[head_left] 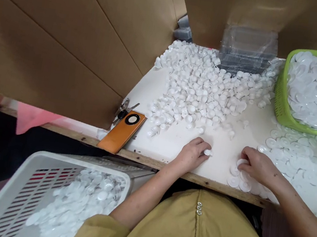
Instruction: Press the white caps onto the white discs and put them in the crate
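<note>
My left hand (pixel 192 156) is closed over the white tabletop, with a small white cup-like plastic piece (pixel 207 152) between thumb and fingers. To its right, my right hand (pixel 256 164) pinches a thin white plastic disc (pixel 242 162). Several like discs (pixel 233 181) lie just below that hand, near the table's front edge. More flat discs (pixel 294 154) spread over the table to the right. Beyond my hands is a large pile of small white cup-like pieces (pixel 202 89).
A green basket (pixel 279 95) full of white discs stands at the right. An orange phone (pixel 120 134) and keys (pixel 123 111) lie at the left edge. Below, a white crate (pixel 34 159) holds white pieces. Cardboard (pixel 78 33) walls the left; a plastic-wrapped block (pixel 247 48) stands behind.
</note>
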`<state>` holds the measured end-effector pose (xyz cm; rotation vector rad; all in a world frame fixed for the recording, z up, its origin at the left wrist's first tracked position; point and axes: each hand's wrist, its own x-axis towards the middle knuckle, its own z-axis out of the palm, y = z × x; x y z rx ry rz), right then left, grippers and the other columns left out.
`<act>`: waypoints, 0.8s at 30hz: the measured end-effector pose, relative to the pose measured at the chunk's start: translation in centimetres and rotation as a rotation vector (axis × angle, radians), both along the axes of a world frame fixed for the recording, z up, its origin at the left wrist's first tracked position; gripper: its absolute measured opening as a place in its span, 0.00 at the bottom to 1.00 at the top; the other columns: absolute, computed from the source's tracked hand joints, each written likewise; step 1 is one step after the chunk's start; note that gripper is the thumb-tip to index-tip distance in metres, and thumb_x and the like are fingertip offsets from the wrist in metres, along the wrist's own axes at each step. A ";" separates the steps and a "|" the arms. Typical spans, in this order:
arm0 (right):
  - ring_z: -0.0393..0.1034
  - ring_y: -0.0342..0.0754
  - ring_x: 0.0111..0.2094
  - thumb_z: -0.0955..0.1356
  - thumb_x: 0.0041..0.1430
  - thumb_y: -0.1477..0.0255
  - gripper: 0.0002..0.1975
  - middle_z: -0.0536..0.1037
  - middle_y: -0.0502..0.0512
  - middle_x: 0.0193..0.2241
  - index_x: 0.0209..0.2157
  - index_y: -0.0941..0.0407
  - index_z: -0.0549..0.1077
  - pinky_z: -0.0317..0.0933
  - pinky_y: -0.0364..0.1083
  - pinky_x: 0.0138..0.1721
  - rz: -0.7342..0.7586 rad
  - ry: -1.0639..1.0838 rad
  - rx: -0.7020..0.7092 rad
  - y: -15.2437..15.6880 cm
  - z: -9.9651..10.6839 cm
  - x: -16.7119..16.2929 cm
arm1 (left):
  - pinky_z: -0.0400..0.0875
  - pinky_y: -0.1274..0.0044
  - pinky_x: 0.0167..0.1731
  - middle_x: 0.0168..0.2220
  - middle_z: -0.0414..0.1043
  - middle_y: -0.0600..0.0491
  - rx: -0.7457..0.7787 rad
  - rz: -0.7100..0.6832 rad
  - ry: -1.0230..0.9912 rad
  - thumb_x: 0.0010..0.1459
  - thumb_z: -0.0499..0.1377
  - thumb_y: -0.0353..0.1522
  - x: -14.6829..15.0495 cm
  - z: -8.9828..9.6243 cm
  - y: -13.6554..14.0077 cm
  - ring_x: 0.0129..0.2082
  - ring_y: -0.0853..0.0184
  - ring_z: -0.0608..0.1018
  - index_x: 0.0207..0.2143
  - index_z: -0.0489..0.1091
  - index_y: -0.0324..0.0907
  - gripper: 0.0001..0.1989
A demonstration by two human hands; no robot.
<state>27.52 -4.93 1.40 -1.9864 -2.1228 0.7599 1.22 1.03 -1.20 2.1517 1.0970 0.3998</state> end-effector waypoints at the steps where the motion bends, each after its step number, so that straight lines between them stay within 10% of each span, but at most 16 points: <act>1: 0.66 0.47 0.27 0.69 0.49 0.72 0.05 0.73 0.50 0.26 0.30 0.53 0.68 0.59 0.46 0.28 -0.039 0.058 -0.012 0.3 0.3 -0.4 | 0.69 0.77 0.40 0.38 0.68 0.52 -0.005 0.010 0.006 0.53 0.61 0.28 0.0 0.0 0.0 0.36 0.68 0.73 0.42 0.72 0.42 0.12; 9: 0.67 0.43 0.20 0.72 0.47 0.60 0.14 0.72 0.48 0.20 0.29 0.56 0.70 0.62 0.42 0.20 -0.300 0.786 -0.284 3.3 0.2 -7.6 | 0.68 0.78 0.36 0.35 0.68 0.52 -0.021 0.038 0.067 0.54 0.62 0.33 0.4 0.1 0.3 0.34 0.67 0.73 0.38 0.72 0.40 0.09; 24: 0.66 0.40 0.13 0.72 0.50 0.70 0.11 0.69 0.44 0.13 0.26 0.56 0.65 0.51 0.37 0.12 -0.271 0.469 -0.485 6.6 0.2 -9.2 | 0.63 0.80 0.28 0.29 0.72 0.56 -0.304 -0.007 0.024 0.48 0.65 0.39 -0.7 2.2 2.3 0.29 0.70 0.73 0.34 0.73 0.40 0.13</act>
